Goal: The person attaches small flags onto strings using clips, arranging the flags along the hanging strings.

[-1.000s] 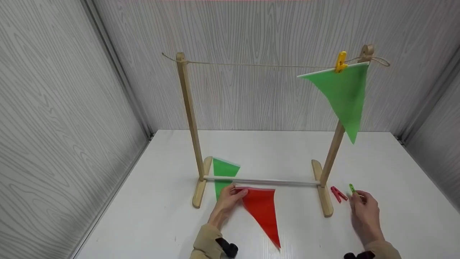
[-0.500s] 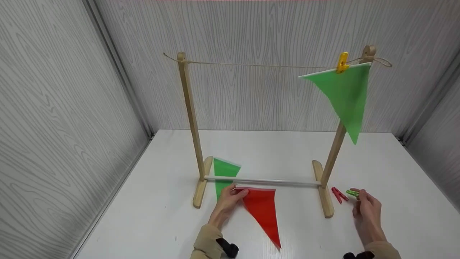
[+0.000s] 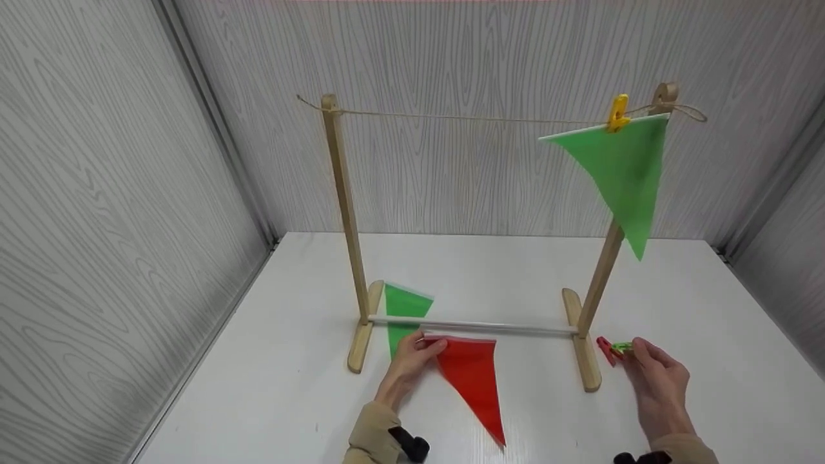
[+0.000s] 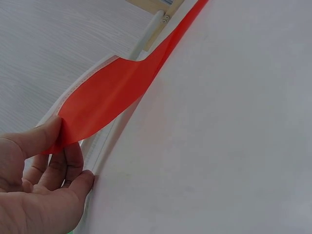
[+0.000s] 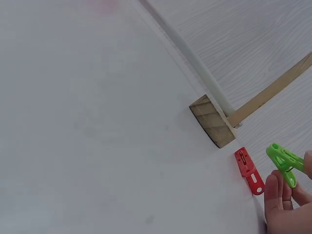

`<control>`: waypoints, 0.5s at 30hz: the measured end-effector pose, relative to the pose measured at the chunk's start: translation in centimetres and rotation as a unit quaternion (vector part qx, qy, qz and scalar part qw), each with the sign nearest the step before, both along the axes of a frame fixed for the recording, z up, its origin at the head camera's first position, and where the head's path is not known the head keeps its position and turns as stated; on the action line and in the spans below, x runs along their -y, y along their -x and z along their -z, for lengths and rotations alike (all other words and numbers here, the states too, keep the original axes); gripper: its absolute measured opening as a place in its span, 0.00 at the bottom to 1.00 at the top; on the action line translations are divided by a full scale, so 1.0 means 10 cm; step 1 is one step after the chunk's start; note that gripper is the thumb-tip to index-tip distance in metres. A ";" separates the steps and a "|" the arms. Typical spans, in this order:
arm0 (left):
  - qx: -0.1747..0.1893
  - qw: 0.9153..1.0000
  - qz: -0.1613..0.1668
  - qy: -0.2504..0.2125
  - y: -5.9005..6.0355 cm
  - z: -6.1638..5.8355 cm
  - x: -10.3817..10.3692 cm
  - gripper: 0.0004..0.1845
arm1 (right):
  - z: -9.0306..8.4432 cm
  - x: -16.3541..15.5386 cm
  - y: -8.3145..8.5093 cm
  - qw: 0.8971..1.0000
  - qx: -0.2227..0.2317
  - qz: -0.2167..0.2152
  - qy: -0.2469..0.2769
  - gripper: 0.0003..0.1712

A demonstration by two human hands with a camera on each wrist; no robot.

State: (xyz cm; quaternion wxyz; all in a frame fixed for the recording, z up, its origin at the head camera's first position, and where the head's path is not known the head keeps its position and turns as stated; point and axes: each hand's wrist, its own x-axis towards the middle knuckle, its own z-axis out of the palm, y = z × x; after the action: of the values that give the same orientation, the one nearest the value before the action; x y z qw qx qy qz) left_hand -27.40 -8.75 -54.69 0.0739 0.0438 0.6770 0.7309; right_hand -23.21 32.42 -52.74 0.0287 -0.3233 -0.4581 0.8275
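Observation:
My left hand (image 3: 410,361) pinches the white-edged top corner of a red pennant (image 3: 474,377), thumb on top, just in front of the stand's white crossbar (image 3: 477,325). In the left wrist view the red pennant (image 4: 105,97) bends up off the table. My right hand (image 3: 660,380) holds a green clothespin (image 3: 622,347) by its handles between thumb and fingers. A red clothespin (image 3: 604,350) lies on the table close by, partly behind the green one. The right wrist view has the green clothespin (image 5: 285,161) raised beside the red clothespin (image 5: 249,171).
A wooden stand (image 3: 345,206) carries a string (image 3: 464,118). At its right end hangs a green pennant (image 3: 622,174) under a yellow clothespin (image 3: 618,113). Another green pennant (image 3: 405,301) lies beneath the crossbar on the left, partly covered by my hand. Grey wood-patterned walls enclose the white table (image 3: 277,386).
The green clothespin has turned in my right fingers from pointing up to pointing left, its end now over the red clothespin. My left hand keeps its hold on the red pennant.

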 end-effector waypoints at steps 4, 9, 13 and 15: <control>0.000 1.000 0.001 -0.006 0.00 0.00 0.00 0.27 | 0.00 -0.02 -0.03 0.998 -0.020 0.004 0.060 0.21; 0.002 1.000 0.001 -0.004 0.00 0.00 0.01 0.27 | -0.01 -0.02 -0.06 0.990 -0.071 -0.019 0.121 0.24; 0.005 1.000 0.002 -0.007 0.00 -0.01 0.01 0.27 | -0.03 0.00 -0.07 0.981 -0.107 -0.030 0.157 0.20; 0.002 1.000 0.001 0.002 -0.01 -0.01 0.01 0.27 | -0.05 0.01 -0.07 0.977 -0.125 -0.032 0.172 0.17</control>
State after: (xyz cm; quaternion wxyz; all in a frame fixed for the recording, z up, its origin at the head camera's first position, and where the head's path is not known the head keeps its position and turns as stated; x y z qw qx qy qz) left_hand -27.29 -8.83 -54.57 0.0759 0.0426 0.6786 0.7293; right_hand -22.54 32.34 -52.22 0.0025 -0.2028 -0.3116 0.9283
